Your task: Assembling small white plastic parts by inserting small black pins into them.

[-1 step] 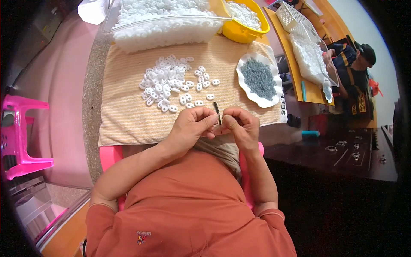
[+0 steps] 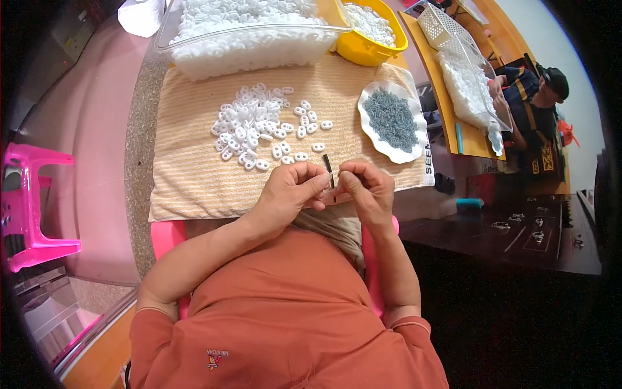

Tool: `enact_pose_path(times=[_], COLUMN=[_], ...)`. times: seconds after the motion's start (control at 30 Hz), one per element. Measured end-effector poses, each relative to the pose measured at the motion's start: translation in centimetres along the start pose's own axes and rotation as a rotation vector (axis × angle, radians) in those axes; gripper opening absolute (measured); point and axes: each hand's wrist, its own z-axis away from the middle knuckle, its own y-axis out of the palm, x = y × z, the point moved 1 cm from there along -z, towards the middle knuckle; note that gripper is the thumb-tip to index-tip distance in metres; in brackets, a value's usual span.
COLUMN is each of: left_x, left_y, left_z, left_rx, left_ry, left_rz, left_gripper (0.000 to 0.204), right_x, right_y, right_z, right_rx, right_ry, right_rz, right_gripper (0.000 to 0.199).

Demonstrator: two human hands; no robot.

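My left hand (image 2: 295,189) is closed in a pinch at the front edge of the towel. A thin black stick (image 2: 327,162) rises from its fingertips, with a pale band partway along it. Just right of the stick, my right hand (image 2: 369,193) pinches thumb and forefinger together; whatever they hold is too small or hidden to make out. Beyond my hands lies a loose pile of white oval plastic pieces (image 2: 249,123), each with two holes. A white wavy-edged dish (image 2: 367,126) to the right holds many small grey-blue bits (image 2: 391,120).
A clear bin (image 2: 259,48) of white pieces stands at the back, beside a yellow basin (image 2: 369,55). All this rests on a striped towel (image 2: 188,181). A pink stool (image 2: 45,246) is at left. Right, a person (image 2: 534,110) works by another bin (image 2: 466,91).
My right hand has shifted very slightly to the right, away from the stick. My left hand and the black stick look unmoved.
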Motion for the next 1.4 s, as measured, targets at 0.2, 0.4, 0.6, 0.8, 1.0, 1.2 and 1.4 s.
enact_pose_path(times=[0.2, 0.4, 0.6, 0.8, 1.0, 1.2, 1.4], left_x=[0.1, 0.2, 0.4, 0.3, -0.2, 0.2, 0.4], left_y=[-0.1, -0.1, -0.4, 0.2, 0.4, 0.1, -0.2], left_z=[0.0, -0.1, 0.0, 0.4, 0.6, 0.5, 0.4], left_rx=[-0.02, -0.033, -0.014, 0.051, 0.054, 0.05, 0.063], left_ry=[-0.031, -0.033, 0.005, 0.094, 0.067, 0.054, 0.074], left_rz=[0.002, 0.001, -0.062, -0.196, -0.198, -0.151, -0.15], left_gripper=[0.017, 0.018, 0.019, 0.023, 0.024, 0.025, 0.023], right_x=[-0.3, -0.5, 0.5, 0.6, -0.1, -0.3, -0.5], right_y=[-1.8, -2.7, -1.7, -0.2, -0.5, -0.4, -0.2], right_z=[-2.4, -4.4, -2.3, 0.1, 0.1, 0.6, 0.5], right_rx=[-0.101, -0.121, -0.036, 0.182, 0.197, 0.144, 0.155], right_ry=[-0.133, -0.31, -0.129, -0.066, -0.082, 0.034, 0.136], right_rz=[0.384, 0.708, 0.412, 0.129, 0.092, 0.031, 0.016], right_gripper=[0.009, 0.012, 0.013, 0.014, 0.012, 0.007, 0.012])
